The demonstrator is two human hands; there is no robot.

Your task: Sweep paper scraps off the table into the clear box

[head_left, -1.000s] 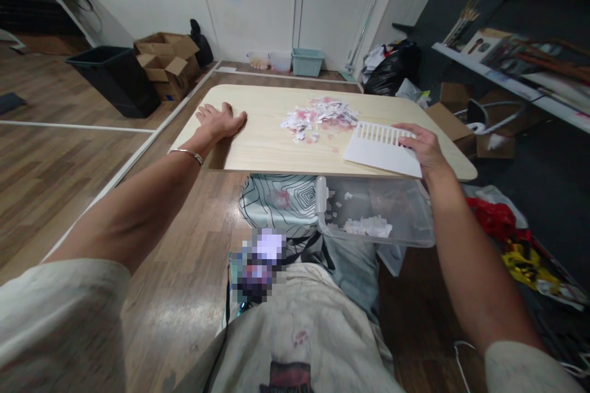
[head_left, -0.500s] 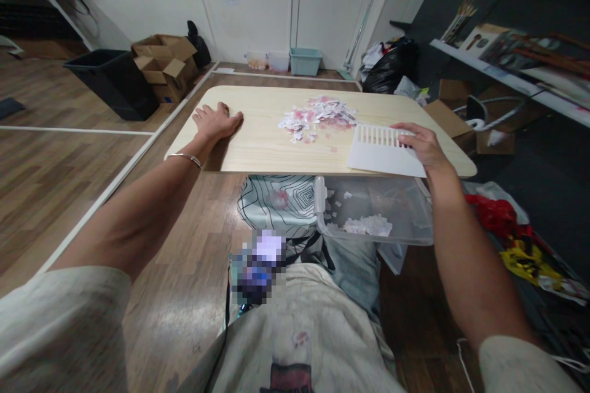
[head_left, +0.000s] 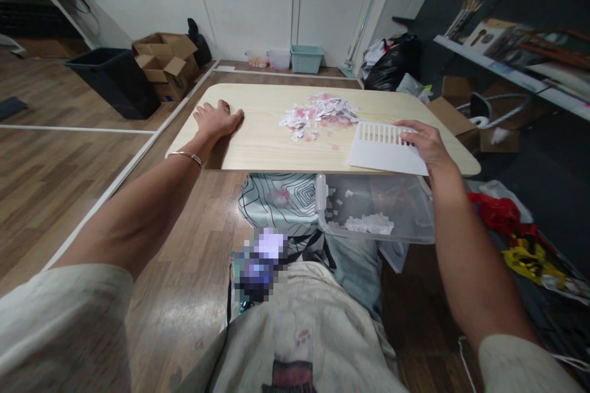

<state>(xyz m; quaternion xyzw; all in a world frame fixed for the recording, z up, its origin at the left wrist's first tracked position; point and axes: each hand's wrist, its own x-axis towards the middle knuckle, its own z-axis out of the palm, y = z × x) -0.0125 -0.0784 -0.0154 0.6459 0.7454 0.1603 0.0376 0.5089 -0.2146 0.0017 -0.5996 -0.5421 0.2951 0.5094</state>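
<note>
- Head view, left side: the left hand [head_left: 216, 121] lies flat on the light wooden table [head_left: 262, 147], palm down and fingers spread, gripping nothing. A thin bracelet [head_left: 185, 156] sits at its wrist, just at the table's near-left edge.
- Head view, right side: the right hand [head_left: 424, 142] rests on the white slotted sheet [head_left: 385, 148] — fingers stretched over the sheet's right edge near the row of slots. Whether the thumb curls under that edge cannot be told, so a true grip is uncertain.
- The sheet lies flat on the table's near-right part, its near corner reaching the table edge.
- Just left of the sheet and further back sits a heap of torn paper scraps [head_left: 320, 115], white and pink, with a few loose bits strewn toward the near edge. The left hand is well apart from the heap.
- Below the table's near edge, under the sheet, a clear plastic bin [head_left: 405, 221] rests on the person's lap — a small drift of white scraps [head_left: 371, 224] lies in it.
- Farther off: open cardboard boxes [head_left: 166, 64] and a black bin [head_left: 113, 77] stand on the wooden floor at left, a small teal tub [head_left: 306, 59] by the white door, and a black bag [head_left: 391, 64] at right.
</note>
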